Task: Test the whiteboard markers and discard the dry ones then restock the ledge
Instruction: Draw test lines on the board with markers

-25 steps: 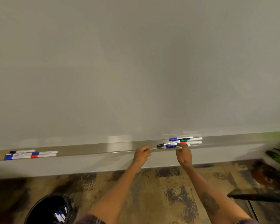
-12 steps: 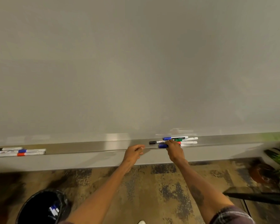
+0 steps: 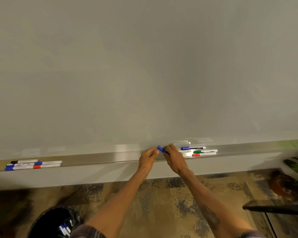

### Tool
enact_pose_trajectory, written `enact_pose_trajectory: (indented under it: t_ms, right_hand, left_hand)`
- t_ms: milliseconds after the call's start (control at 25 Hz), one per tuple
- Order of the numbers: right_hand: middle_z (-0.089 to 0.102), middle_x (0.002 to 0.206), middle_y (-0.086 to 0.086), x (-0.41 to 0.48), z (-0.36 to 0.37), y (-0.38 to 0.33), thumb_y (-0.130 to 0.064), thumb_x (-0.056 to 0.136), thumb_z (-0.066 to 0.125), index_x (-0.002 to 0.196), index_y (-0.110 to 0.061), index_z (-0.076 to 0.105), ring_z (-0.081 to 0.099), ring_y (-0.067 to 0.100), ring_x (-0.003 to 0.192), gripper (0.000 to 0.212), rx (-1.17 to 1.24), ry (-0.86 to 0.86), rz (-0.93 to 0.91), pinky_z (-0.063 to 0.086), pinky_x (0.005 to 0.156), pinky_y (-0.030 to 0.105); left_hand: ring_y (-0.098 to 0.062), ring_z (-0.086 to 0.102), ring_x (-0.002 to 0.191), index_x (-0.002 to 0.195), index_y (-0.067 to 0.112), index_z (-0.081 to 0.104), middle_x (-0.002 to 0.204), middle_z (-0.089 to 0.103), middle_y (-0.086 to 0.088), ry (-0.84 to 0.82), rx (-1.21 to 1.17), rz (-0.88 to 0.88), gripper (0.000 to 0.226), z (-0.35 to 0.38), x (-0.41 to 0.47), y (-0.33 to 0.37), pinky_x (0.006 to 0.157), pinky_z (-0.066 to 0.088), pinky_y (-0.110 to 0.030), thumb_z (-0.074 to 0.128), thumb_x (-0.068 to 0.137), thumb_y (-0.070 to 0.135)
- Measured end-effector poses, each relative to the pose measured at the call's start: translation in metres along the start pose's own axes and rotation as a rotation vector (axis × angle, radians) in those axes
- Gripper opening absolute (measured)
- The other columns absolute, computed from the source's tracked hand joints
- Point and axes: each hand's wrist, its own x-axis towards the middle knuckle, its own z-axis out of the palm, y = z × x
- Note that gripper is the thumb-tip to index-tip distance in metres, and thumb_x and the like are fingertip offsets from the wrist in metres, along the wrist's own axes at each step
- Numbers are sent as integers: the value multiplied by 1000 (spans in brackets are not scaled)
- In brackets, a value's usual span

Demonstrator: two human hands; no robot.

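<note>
My right hand (image 3: 175, 159) grips a blue-capped marker (image 3: 160, 149) just above the ledge (image 3: 93, 159), cap tilted up-left. My left hand (image 3: 147, 158) curls its fingers at the cap. Whether they pinch it, I cannot tell. Spare markers (image 3: 204, 151) lie just right on the ledge.

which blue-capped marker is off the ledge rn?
The blue-capped marker gripped in the right hand, lifted clear; the other blue-capped ones lie flat on the long metal ledge.

blue-cap marker (image 3: 160, 148) tilted, held over ledge (image 3: 93, 158) | capped markers (image 3: 205, 151) flat just R | marker grp (image 3: 33, 164) flat far L
</note>
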Motion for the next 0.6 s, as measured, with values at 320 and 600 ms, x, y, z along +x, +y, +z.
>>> enact_pose_trajectory:
  t_ms: [320,600]
  right_hand:
    - [65,110,-5,-1,29,-138,-30,104,43,124,-22,55,63,12,96,25,367,76,92,50,80,19]
    - [70,107,3,7,32,-215,-35,105,33,128,-23,51,68,26,92,31,73,113,133,52,77,38]
  left_hand:
    - [-14,69,93,92,23,74,93,75,4,244,-451,-6,15,-63,-19,24,90,54,-27,61,98,21]
    - [-16,69,91,110,10,72,101,75,-6,265,-543,45,22,-124,-37,41,80,56,-22,63,97,23]
